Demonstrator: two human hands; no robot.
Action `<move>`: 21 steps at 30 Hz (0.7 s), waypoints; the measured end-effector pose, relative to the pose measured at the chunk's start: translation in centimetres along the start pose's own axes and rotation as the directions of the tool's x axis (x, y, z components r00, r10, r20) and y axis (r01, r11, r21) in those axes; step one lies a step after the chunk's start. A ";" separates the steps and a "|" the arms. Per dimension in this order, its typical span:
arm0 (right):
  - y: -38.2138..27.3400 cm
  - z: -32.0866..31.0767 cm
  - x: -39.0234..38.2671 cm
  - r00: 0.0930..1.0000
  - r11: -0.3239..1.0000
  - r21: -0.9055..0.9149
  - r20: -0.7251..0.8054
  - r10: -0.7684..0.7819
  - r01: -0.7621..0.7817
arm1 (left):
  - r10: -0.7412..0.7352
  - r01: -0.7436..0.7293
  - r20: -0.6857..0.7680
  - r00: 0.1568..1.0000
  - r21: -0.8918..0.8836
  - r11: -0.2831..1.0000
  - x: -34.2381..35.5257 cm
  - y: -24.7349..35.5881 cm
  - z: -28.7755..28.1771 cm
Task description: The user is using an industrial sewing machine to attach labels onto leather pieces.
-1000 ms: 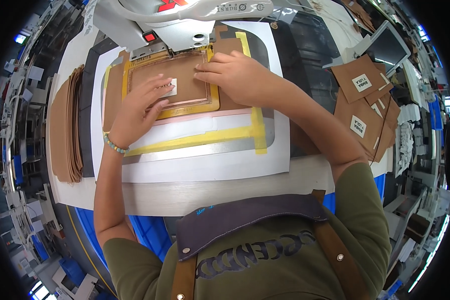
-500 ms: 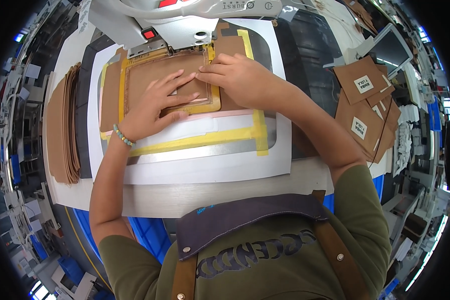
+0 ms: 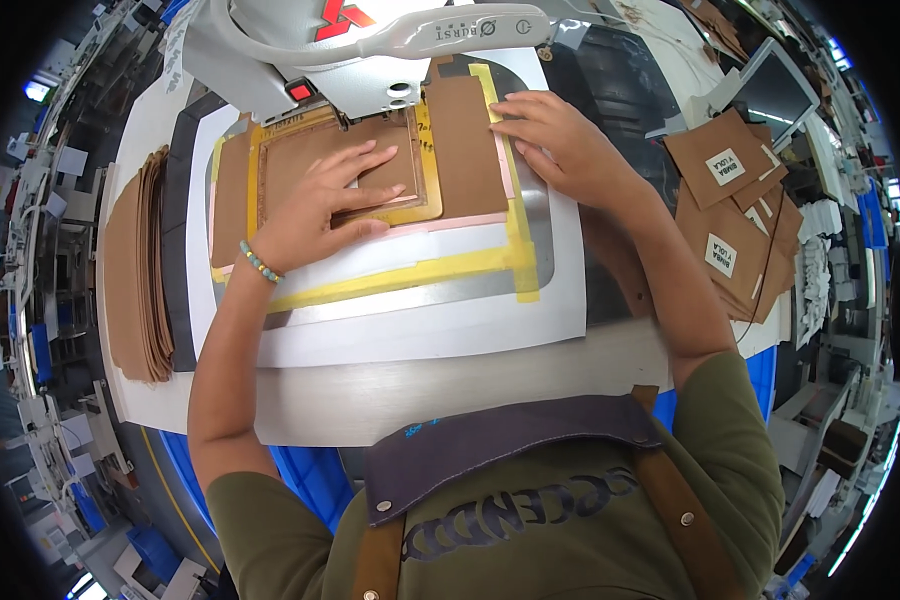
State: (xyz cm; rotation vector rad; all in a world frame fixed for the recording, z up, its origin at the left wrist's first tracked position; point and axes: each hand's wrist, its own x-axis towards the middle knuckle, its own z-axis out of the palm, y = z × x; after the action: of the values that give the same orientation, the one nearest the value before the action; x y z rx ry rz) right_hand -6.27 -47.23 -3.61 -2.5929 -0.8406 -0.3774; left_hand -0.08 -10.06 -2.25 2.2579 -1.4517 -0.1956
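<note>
My left hand [image 3: 320,212] lies with its fingers spread on a brown panel [image 3: 288,172] framed by a yellow template [image 3: 429,178]. Something small and white peeks out between the fingers, mostly covered. Under the template a larger brown sheet [image 3: 470,150] extends to both sides, bordered by yellow tape [image 3: 400,280]. At that sheet's right edge is my right hand [image 3: 570,152], fingers stretched out and holding nothing visible. Its fingertips are over or touching the taped edge; I cannot tell which. The head of a white-and-grey sewing machine [image 3: 375,88] stands over the template's far side.
A stack of brown pieces [image 3: 135,270] stands at the left. On the right lie several brown pieces with white labels [image 3: 725,167], below a small screen [image 3: 778,95]. A white sheet [image 3: 420,335] lies on the table [image 3: 440,395]. Blue bins [image 3: 312,478] show beneath.
My right hand has left the template's right part and moved right to the brown sheet's edge, its fingers spreading. My left hand stays on the panel. The whole view has shifted slightly.
</note>
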 end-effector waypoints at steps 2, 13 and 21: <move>0.4 0.3 0.0 1.000 1.000 0.003 -0.020 0.004 -0.004 | 0.007 -0.007 -0.027 1.000 0.002 1.000 0.1 -0.4 -0.1; 1.0 1.0 0.1 0.990 0.996 -0.083 -0.130 -0.047 0.036 | -0.020 0.021 -0.044 0.999 0.037 0.999 2.0 -2.9 -0.8; 0.8 1.2 0.4 0.998 1.000 0.011 -0.059 -0.006 0.007 | -0.191 0.191 -0.017 0.981 0.007 0.982 2.6 -4.4 -1.6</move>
State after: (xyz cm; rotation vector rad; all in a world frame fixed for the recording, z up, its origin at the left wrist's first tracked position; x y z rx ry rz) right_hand -5.32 -47.13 -4.77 -2.5567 -0.8289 -0.4472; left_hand 5.28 -10.39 -2.47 2.3998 -1.2285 -0.2304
